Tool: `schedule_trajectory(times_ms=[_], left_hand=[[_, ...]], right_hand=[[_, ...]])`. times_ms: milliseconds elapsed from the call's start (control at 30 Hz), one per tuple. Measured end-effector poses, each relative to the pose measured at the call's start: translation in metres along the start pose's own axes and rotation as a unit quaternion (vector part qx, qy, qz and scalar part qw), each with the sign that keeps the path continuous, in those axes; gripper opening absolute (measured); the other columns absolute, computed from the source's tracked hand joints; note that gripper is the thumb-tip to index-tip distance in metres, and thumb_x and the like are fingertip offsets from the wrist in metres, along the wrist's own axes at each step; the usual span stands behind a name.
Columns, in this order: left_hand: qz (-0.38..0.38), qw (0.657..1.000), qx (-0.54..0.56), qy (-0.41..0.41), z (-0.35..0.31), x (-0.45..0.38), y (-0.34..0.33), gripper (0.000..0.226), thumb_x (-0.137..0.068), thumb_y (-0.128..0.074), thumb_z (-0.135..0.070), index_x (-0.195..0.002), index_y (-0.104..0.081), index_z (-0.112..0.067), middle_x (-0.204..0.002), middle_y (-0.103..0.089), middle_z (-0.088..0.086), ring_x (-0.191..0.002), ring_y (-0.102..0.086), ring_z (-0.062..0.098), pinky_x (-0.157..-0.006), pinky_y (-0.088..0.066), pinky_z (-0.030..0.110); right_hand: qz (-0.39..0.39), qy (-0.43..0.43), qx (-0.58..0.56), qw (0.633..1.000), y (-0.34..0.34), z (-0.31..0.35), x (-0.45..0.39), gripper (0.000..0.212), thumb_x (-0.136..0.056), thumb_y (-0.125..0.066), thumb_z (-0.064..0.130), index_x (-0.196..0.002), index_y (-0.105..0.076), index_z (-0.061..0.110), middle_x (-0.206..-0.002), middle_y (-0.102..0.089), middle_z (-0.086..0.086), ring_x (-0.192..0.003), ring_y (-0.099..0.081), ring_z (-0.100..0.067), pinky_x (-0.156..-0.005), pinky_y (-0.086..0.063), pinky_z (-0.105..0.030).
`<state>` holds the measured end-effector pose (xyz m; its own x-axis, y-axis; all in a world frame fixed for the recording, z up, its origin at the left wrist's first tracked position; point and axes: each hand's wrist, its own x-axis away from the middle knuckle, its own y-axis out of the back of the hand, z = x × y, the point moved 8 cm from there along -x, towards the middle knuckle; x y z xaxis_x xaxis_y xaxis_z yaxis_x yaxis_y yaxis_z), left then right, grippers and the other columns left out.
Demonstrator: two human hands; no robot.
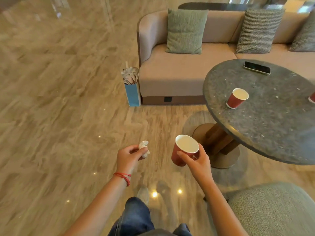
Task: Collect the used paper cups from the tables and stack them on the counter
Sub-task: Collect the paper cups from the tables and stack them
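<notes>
My right hand (pixel 196 159) grips a red paper cup (pixel 180 154) with a white inside, held tilted over the floor left of the table. My left hand (pixel 129 155) is closed on a crumpled white tissue (pixel 144 148). A second red paper cup (pixel 236 98) stands upright on the round dark stone table (pixel 272 130), well beyond my right hand. The rim of a third red cup (pixel 312 98) shows at the frame's right edge on the same table.
A phone (pixel 257 67) lies at the table's far side. A beige sofa (pixel 179 74) with cushions stands behind it, a blue paper bag (pixel 132 95) stuffed with paper at its corner. A grey-green seat (pixel 272 210) is at lower right. Polished floor spreads to the left.
</notes>
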<state>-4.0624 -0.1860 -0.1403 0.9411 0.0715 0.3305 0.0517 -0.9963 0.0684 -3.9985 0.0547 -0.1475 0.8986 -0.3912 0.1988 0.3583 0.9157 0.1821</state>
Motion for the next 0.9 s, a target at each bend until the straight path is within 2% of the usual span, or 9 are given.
schedule_trajectory(times_ms=[100,233,367,533,700,800,900], left_hand=[[0.035,0.999,-0.020,-0.006,-0.026,-0.053,-0.012,0.014,-0.076,-0.072,-0.003,-0.064,-0.071,-0.012,-0.053,-0.068,-0.004,-0.055,-0.065,0.003,-0.054,-0.048,0.009],[0.069,0.997,-0.033,0.000,-0.048,-0.108,-0.037,0.006,-0.076,-0.071,-0.002,-0.071,-0.071,-0.006,-0.052,-0.067,-0.004,-0.054,-0.063,0.002,-0.055,-0.050,0.011],[0.113,0.992,-0.052,-0.001,-0.063,-0.147,-0.078,0.004,-0.075,-0.073,-0.005,-0.078,-0.072,-0.002,-0.059,-0.069,-0.001,-0.057,-0.064,0.001,-0.056,-0.051,0.011],[0.175,0.981,-0.078,-0.014,-0.080,-0.177,-0.145,0.009,-0.074,-0.074,-0.006,-0.072,-0.071,-0.014,-0.053,-0.068,-0.009,-0.055,-0.064,-0.001,-0.051,-0.046,0.007],[0.237,0.966,-0.102,-0.012,-0.097,-0.191,-0.219,0.005,-0.074,-0.074,-0.008,-0.077,-0.072,-0.011,-0.064,-0.069,-0.002,-0.059,-0.065,0.001,-0.054,-0.049,0.009],[0.280,0.953,-0.119,-0.012,-0.104,-0.195,-0.265,0.008,-0.075,-0.074,-0.007,-0.081,-0.072,-0.002,-0.067,-0.069,0.005,-0.059,-0.065,0.004,-0.057,-0.051,0.012],[0.309,0.942,-0.127,-0.018,-0.109,-0.199,-0.302,0.011,-0.074,-0.074,-0.007,-0.082,-0.072,0.000,-0.066,-0.069,0.005,-0.058,-0.065,0.005,-0.057,-0.052,0.013]], right_hand=[[-0.030,-0.003,-0.006,1.000,-0.010,0.016,-0.038,0.056,-0.061,-0.077,0.043,-0.109,-0.049,0.041,-0.106,-0.060,0.019,-0.097,-0.056,0.014,-0.067,-0.050,-0.010],[-0.067,-0.012,-0.018,0.997,-0.013,0.030,-0.074,0.049,-0.067,-0.080,0.034,-0.105,-0.050,0.042,-0.104,-0.061,0.020,-0.097,-0.056,0.013,-0.069,-0.050,-0.010],[-0.118,-0.024,-0.019,0.993,0.000,0.033,-0.103,0.057,-0.064,-0.080,0.040,-0.112,-0.050,0.038,-0.107,-0.060,0.020,-0.099,-0.057,0.010,-0.073,-0.051,-0.014],[-0.188,-0.031,-0.018,0.982,0.036,0.028,-0.133,0.059,-0.068,-0.081,0.031,-0.118,-0.049,0.032,-0.108,-0.058,0.021,-0.100,-0.056,0.005,-0.073,-0.049,-0.012],[-0.259,-0.046,-0.046,0.964,0.091,0.032,-0.148,0.055,-0.067,-0.081,0.028,-0.112,-0.050,0.037,-0.105,-0.060,0.022,-0.097,-0.057,0.010,-0.079,-0.048,-0.015],[-0.295,-0.052,-0.048,0.953,0.120,0.031,-0.155,0.049,-0.066,-0.081,0.029,-0.102,-0.051,0.042,-0.102,-0.060,0.023,-0.095,-0.054,0.018,-0.074,-0.047,-0.012],[-0.326,-0.059,-0.041,0.943,0.142,0.029,-0.163,0.050,-0.065,-0.082,0.029,-0.102,-0.051,0.043,-0.102,-0.060,0.024,-0.095,-0.056,0.014,-0.072,-0.047,-0.011]])
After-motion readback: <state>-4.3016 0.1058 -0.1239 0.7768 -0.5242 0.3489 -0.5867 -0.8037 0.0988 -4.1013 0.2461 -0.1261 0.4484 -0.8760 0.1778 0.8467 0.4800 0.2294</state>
